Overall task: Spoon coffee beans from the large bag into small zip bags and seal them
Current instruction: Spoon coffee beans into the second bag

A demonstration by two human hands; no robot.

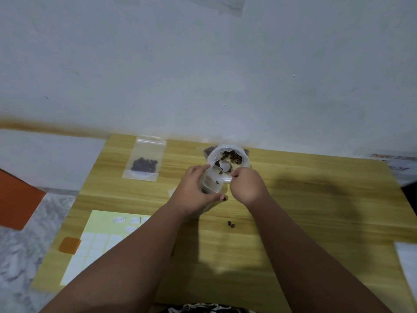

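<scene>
Fingers of the left hand (194, 188) are curled round a small zip bag (211, 185), thumb low across its front, and they hold it upright with its mouth gaping. Right hand (247, 188): fingers bunched tight, pinching what looks like the handle of a white spoon (224, 165), its bowl at the mouth of the big bag (228, 154). Both forearms reach straight in over the table (316, 222). The zip bag sits just this side of the big bag, one bean visible inside it. A second zip bag, the filled bag (144, 159), lies flat at far left. Three loose beans (231, 224) on the wood: two together, one by the left thumb. The label sheet (101, 240) carries writing, too blurred to read.
</scene>
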